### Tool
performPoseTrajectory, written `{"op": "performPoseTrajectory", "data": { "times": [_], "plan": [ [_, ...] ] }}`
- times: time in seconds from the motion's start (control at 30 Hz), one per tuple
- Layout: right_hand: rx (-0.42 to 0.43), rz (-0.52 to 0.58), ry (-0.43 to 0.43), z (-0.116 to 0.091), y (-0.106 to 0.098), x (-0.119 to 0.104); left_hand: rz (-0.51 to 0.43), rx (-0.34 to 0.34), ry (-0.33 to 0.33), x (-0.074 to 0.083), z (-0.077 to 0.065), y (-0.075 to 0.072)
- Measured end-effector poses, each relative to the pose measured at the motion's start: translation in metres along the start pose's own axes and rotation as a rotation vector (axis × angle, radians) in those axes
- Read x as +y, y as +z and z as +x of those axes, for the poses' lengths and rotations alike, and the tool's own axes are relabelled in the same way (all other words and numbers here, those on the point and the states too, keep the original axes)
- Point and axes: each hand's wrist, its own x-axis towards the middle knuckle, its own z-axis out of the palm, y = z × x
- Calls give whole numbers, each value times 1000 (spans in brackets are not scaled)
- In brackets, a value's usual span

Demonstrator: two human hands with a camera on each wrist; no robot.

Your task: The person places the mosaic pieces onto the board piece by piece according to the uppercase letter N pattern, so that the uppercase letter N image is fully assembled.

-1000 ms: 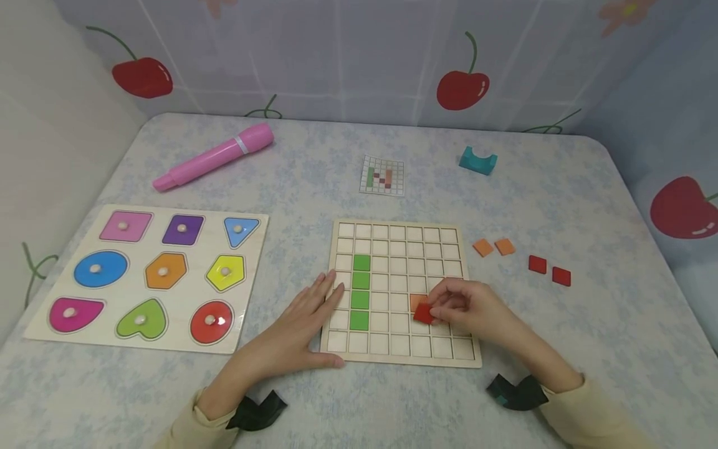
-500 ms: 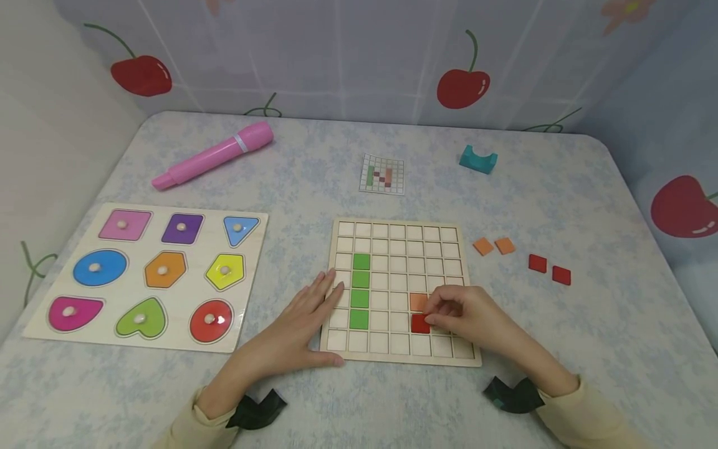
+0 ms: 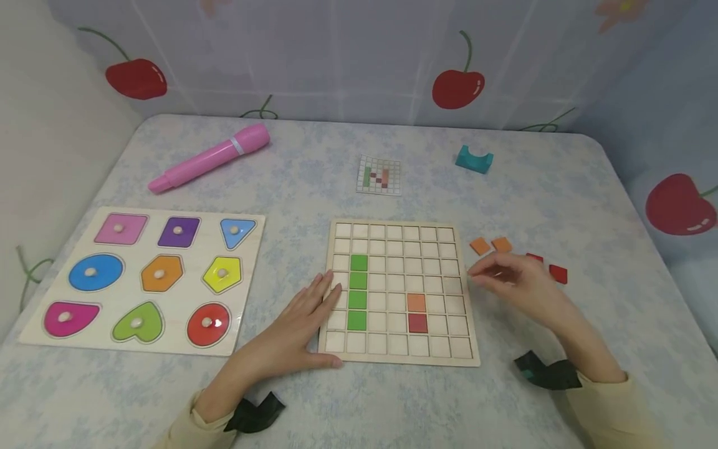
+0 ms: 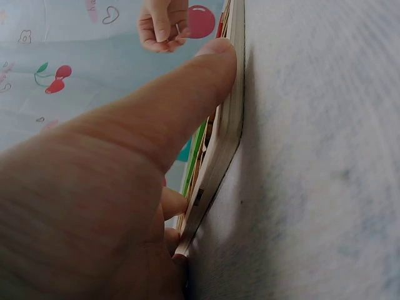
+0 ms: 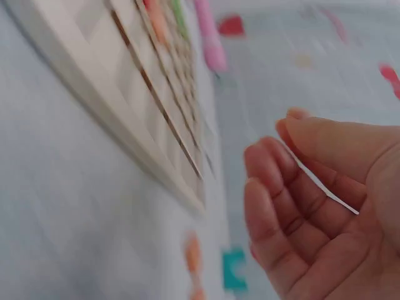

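Note:
A wooden grid board lies in the middle of the table. Several green tiles form a column in it; an orange tile sits directly above a red tile toward the right. My left hand rests with spread fingers on the board's left edge, its thumb along the near edge. Just off the board's right side hovers my right hand, fingers loosely bent and holding nothing, as the right wrist view also shows. Loose orange tiles lie beyond its fingertips; a loose red tile lies behind it, another partly hidden.
At left lies a knobbed shape puzzle. Farther back are a pink marker-shaped toy, a small card with a coloured grid pattern and a teal curved block. A cherry-print curtain borders the table's far side.
My right hand has lowered the red tile into the cell below the orange one, let go, and moved right and away past the board's edge. My left hand stays in place.

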Motion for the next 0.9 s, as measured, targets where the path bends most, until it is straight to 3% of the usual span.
{"op": "performPoseTrajectory", "data": {
  "times": [0.1,0.23,0.33,0.4,0.5,0.63,0.77,0.9],
  "plan": [
    [120,-41,107,-10,-33,30,-3,2,-1,0,-1,0],
    [249,-49,336,-29,-68,67,-2,7,6,-1,-1,0],
    [245,-41,464,-41,-81,84,-4,7,5,-1,-1,2],
    [207,-41,500,-46,-84,93,-4,7,6,-2,-1,2],
    [124,-60,486,-50,-86,100,-5,7,11,-2,-1,3],
    [43,-138,394,-51,-84,103,-10,3,6,-2,-1,3],
    [28,-228,292,-47,-78,102,-8,-7,-15,-1,-1,3],
    [47,-260,259,-42,-76,99,1,-10,-25,-1,0,2]
  ]
}}
